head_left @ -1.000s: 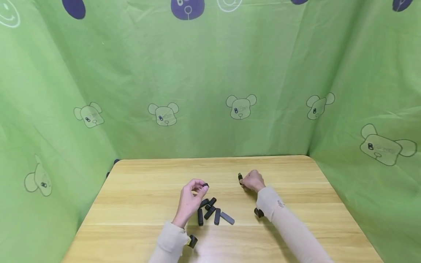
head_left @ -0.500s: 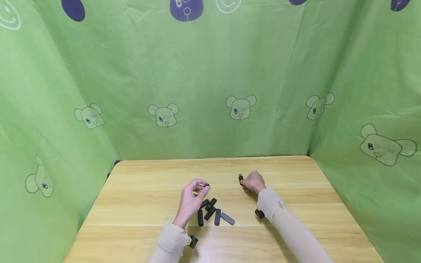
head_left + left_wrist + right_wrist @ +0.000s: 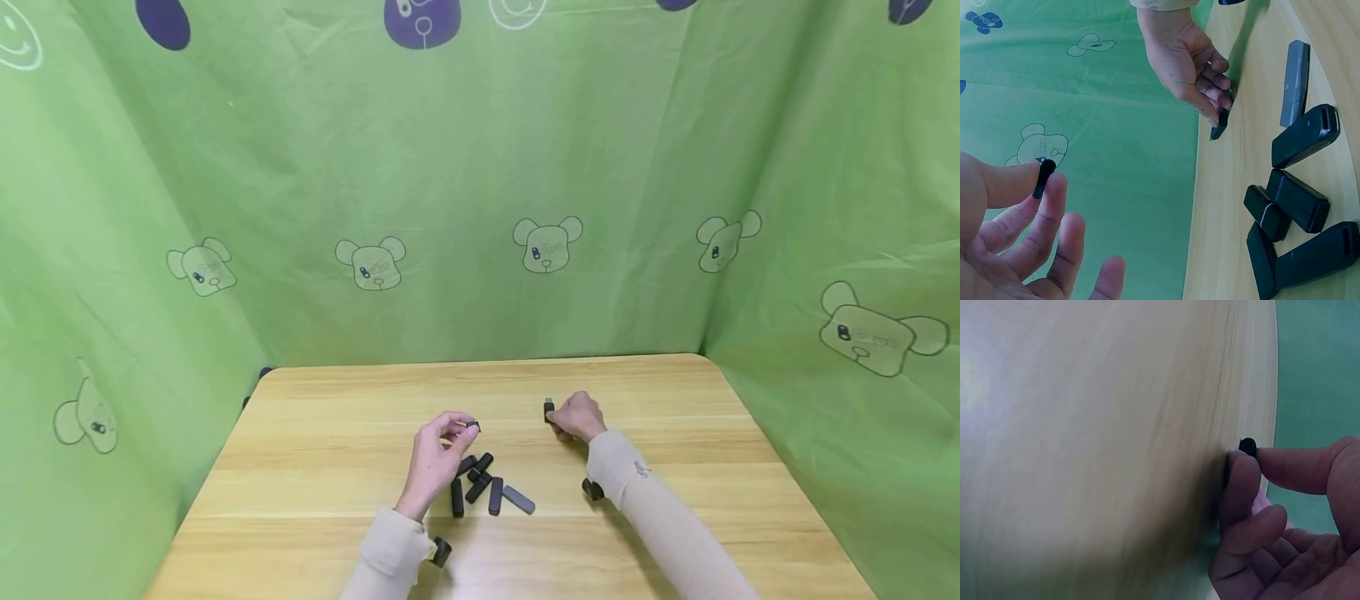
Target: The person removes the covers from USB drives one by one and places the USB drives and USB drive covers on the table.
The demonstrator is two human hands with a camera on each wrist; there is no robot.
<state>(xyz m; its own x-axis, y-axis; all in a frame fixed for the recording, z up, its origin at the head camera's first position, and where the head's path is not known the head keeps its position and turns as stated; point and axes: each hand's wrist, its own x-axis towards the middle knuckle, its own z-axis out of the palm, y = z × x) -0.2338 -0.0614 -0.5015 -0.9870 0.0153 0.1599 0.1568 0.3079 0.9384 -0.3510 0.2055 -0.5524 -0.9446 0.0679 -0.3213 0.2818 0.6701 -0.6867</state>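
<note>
My left hand point(image 3: 435, 457) pinches a small black cap point(image 3: 473, 425) between thumb and index finger, raised over the table. In the left wrist view the cap point(image 3: 1043, 178) shows side-on at the fingertips, the other fingers loosely bent. Farther right, my right hand point(image 3: 579, 415) grips a black USB stick point(image 3: 549, 410) low over the tabletop, its bare metal plug pointing toward the back edge. Only a dark end of the USB stick point(image 3: 1247, 447) shows in the right wrist view; the fingers hide the rest.
Several black USB sticks point(image 3: 478, 487) lie in a loose cluster on the wooden table point(image 3: 300, 467), near my left hand. A grey stick point(image 3: 519, 498) lies at their right. Green printed cloth point(image 3: 465, 317) stands behind the table and at both sides.
The USB stick in my right hand has turned slightly, its plug now pointing straighter toward the back. The cap in my left hand has tilted a little. The sticks on the table stay put.
</note>
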